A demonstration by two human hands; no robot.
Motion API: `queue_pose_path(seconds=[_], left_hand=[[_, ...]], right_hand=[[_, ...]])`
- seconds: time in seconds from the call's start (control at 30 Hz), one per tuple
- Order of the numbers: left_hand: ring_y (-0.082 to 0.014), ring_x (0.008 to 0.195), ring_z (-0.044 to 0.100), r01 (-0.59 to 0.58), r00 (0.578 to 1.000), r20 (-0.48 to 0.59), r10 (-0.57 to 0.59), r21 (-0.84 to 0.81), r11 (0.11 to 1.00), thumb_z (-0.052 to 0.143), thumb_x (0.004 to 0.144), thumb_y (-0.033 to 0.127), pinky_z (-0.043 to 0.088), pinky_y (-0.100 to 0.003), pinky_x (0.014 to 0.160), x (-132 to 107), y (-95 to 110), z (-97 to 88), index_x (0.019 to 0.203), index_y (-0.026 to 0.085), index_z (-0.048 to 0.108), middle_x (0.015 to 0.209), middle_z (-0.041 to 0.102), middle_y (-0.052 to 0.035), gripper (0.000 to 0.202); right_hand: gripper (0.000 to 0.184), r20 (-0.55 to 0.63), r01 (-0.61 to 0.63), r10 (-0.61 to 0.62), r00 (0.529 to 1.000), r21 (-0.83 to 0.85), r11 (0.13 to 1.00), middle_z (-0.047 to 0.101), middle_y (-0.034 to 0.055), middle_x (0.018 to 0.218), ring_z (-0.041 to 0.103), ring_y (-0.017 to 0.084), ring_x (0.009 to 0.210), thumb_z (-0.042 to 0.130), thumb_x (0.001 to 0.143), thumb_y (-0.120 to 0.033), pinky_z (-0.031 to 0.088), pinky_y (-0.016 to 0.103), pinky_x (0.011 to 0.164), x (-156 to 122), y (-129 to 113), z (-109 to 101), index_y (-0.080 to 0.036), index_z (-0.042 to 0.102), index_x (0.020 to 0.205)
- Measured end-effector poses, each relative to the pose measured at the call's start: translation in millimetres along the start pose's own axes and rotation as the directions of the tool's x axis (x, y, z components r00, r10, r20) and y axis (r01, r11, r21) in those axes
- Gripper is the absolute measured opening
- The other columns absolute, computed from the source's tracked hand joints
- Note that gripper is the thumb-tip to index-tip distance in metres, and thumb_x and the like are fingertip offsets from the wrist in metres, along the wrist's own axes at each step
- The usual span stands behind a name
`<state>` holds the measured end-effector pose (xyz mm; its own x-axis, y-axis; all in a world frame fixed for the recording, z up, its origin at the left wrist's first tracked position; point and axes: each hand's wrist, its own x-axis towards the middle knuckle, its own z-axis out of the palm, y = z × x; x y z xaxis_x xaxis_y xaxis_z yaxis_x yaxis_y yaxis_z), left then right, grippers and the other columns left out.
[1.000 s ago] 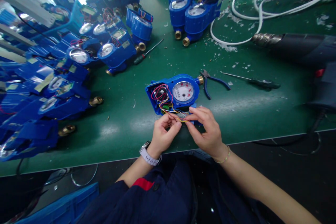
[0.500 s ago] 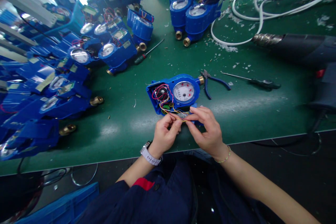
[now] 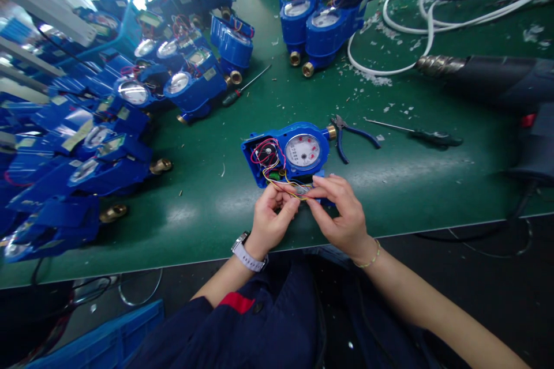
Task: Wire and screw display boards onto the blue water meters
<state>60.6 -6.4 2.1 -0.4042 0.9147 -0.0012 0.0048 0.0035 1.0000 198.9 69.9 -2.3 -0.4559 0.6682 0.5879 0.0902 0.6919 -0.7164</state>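
Note:
A blue water meter [image 3: 304,151] lies on the green table just beyond my hands, its round dial facing up. Its side compartment stands uncovered, with red, yellow and white wires [image 3: 277,176] coming out toward me. My left hand [image 3: 274,214] pinches these thin wires between thumb and fingers. Close beside it, my right hand [image 3: 340,210] pinches the same wires with thumb and forefinger. Part of a blue piece shows behind the right fingers, mostly hidden. The wire ends between the fingertips are too small to make out.
Diagonal cutters [image 3: 341,137] and a screwdriver [image 3: 433,137] lie right of the meter. Another screwdriver [image 3: 234,95] lies farther back. Several blue meters [image 3: 116,155] crowd the left; more [image 3: 324,29] stand at the back. A heat gun [image 3: 480,78] and white cable [image 3: 389,72] occupy the right.
The fingers of my left hand have shifted very slightly on the wires. Both hands stay in almost the same place, and the water meter has not moved.

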Motion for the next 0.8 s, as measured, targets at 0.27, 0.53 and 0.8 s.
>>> queue_pose_path(seconds=[0.27, 0.53, 0.8], left_hand=[[-0.0081, 0.048, 0.052, 0.000, 0.999, -0.035, 0.003, 0.091, 0.996, 0.065, 0.086, 0.047, 0.044, -0.019, 0.047, 0.3, 2.5, 1.0, 0.082, 0.015, 0.064, 0.059, 0.061, 0.0010, 0.032], [-0.0072, 0.043, 0.050, -0.016, 0.998, -0.060, 0.019, 0.057, 0.998, 0.060, 0.089, 0.051, 0.043, -0.019, 0.045, 1.3, 5.9, -1.1, 0.079, 0.014, 0.065, 0.053, 0.058, 0.0022, 0.039], [-0.0065, 0.043, 0.050, 0.015, 0.993, -0.117, -0.012, 0.025, 1.000, 0.067, 0.082, 0.056, 0.044, -0.018, 0.044, 1.5, 9.2, -2.2, 0.073, 0.016, 0.062, 0.054, 0.058, 0.0027, 0.041]], right_hand=[[0.039, 0.005, 0.020, -0.020, 1.000, -0.023, 1.000, 0.072, 0.0011, 0.086, 0.063, 0.023, 0.092, 0.063, 0.088, -0.013, 0.046, 0.049, 0.096, 2.0, -0.1, -0.2, -0.023, 0.057, 0.125], [0.010, 0.024, 0.062, -0.060, 0.998, -0.080, 0.995, 0.072, 0.0032, 0.088, 0.062, 0.022, 0.091, 0.064, 0.089, -0.015, 0.045, 0.046, 0.092, 3.4, -0.3, -0.9, -0.020, 0.067, 0.098], [0.007, 0.046, 0.028, -0.024, 0.999, -0.087, 0.996, 0.071, 0.0024, 0.085, 0.061, 0.022, 0.090, 0.064, 0.088, -0.015, 0.043, 0.045, 0.092, 6.0, -9.0, -1.1, -0.020, 0.065, 0.093]])
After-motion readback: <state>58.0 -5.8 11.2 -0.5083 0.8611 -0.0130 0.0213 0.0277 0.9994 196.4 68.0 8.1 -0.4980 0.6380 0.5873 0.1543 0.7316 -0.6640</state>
